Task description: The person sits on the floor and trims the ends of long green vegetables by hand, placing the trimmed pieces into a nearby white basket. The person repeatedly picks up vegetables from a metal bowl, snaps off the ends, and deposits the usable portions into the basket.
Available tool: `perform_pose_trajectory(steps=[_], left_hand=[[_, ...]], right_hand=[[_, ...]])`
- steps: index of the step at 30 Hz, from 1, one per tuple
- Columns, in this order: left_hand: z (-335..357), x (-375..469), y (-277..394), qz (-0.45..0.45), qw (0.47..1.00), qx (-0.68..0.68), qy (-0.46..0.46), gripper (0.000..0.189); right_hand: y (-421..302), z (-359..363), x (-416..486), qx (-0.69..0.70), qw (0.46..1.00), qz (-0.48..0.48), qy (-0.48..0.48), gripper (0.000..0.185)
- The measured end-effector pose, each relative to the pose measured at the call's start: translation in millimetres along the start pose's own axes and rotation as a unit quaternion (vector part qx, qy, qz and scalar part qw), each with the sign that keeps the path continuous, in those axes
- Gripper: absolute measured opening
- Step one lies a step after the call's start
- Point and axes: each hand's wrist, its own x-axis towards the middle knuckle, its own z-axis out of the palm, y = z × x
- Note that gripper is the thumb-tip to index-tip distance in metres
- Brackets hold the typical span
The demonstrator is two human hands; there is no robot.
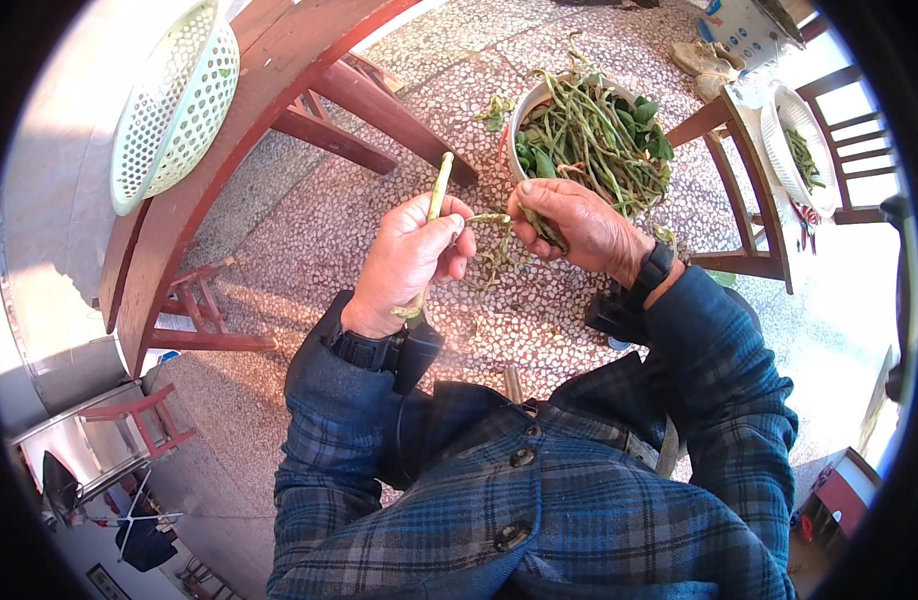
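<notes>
In my left hand is a pale green bean pod, its upper end sticking out above the thumb. A thin bean piece spans the gap between both hands. My right hand closes around darker bean pieces, partly hidden by the fingers. Just beyond that hand stands a round tub heaped with long bean pods and green leaves. Bean scraps lie on the floor below my hands.
A red wooden table at left bears a pale green colander. At right, a wooden chair stands near a white basket holding cut green beans. Worn shoes and a patterned bucket are at the far right.
</notes>
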Motion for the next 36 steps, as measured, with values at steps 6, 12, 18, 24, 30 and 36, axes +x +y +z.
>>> perform_pose_trajectory(steps=[6, 12, 18, 24, 30, 36], left_hand=[[4, 2, -3, -0.023, 0.997, 0.069, 0.001, 0.006], [7, 5, -5, -0.054, 0.989, 0.133, -0.029, 0.010], [11, 2, -2, -0.046, 0.994, 0.087, -0.041, 0.005], [2, -9, -3, -0.030, 0.989, 0.128, -0.065, 0.004], [-28, -20, -8, 0.146, 0.911, 0.384, 0.019, 0.005], [-45, -26, -15, 0.256, 0.831, 0.482, 0.105, 0.008]], right_hand=[[-3, 3, 2, -0.059, 0.997, -0.005, 0.043, 0.029], [0, 7, 3, -0.441, 0.882, -0.163, -0.015, 0.019], [10, 12, 5, -0.193, 0.978, -0.069, -0.028, 0.022], [14, 5, 13, -0.034, 0.995, -0.068, 0.068, 0.016], [58, -36, 27, -0.252, 0.967, 0.042, -0.014, 0.019], [176, -115, 68, -0.471, 0.852, 0.123, 0.193, 0.017]])
